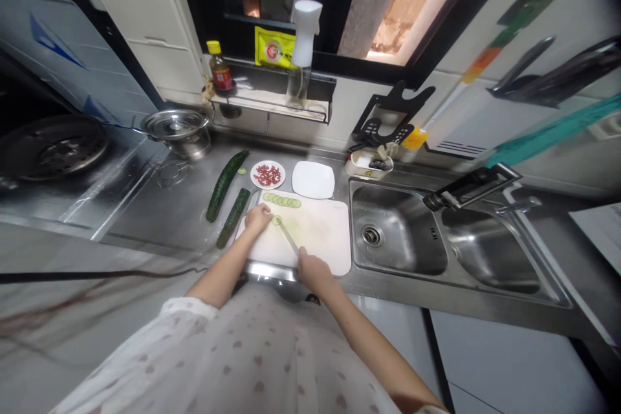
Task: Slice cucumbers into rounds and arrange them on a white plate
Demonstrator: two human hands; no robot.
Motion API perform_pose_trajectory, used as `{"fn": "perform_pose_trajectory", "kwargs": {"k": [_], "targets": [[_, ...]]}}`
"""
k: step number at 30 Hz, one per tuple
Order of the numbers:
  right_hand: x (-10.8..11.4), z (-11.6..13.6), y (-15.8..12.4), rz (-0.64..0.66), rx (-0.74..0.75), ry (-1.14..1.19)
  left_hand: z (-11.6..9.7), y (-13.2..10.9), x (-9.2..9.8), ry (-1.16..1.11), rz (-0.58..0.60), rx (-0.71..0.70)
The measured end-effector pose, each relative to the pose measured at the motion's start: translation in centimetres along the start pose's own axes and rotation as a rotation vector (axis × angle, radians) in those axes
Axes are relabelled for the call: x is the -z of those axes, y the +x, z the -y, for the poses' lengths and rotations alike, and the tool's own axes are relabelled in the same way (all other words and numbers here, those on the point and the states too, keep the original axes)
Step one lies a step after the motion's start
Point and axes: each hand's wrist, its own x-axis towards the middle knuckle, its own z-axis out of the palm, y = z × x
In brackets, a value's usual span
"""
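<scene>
My left hand (257,217) is curled over a short piece of cucumber (277,220) on the white cutting board (320,236). My right hand (310,268) is closed round the handle of a knife (290,240), whose blade points up-left and meets the cucumber piece. A row of several thin cucumber slices (282,200) lies along the board's far edge. Two whole cucumbers lie on the steel counter left of the board, the longer one (226,183) farther back and the shorter one (233,216) nearer the board.
Behind the board are a small plate of red pieces (268,174) and an empty white plate (313,179). A double sink (436,239) with a tap (468,186) is on the right. A lidded steel pot (179,130) and a stove burner (51,145) are at the left.
</scene>
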Motion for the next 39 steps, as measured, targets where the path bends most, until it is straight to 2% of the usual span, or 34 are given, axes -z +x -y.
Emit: {"fn": "perform_pose_trajectory", "kwargs": {"k": [15,20,27,39], "targets": [[1.1,0.5,0.5,0.001,0.016,-0.02,-0.2,-0.2,0.2,0.007,-0.008,-0.012],[0.3,-0.2,-0.3,-0.021,0.017,0.002,-0.2,-0.2,0.2,0.002,-0.006,-0.008],[0.3,-0.4,-1.7,0.026,-0.014,0.012,0.1,0.1,0.1,-0.003,0.002,-0.014],[0.3,0.4,0.4,-0.008,0.008,-0.015,0.2,0.2,-0.1,0.005,0.006,-0.012]]}}
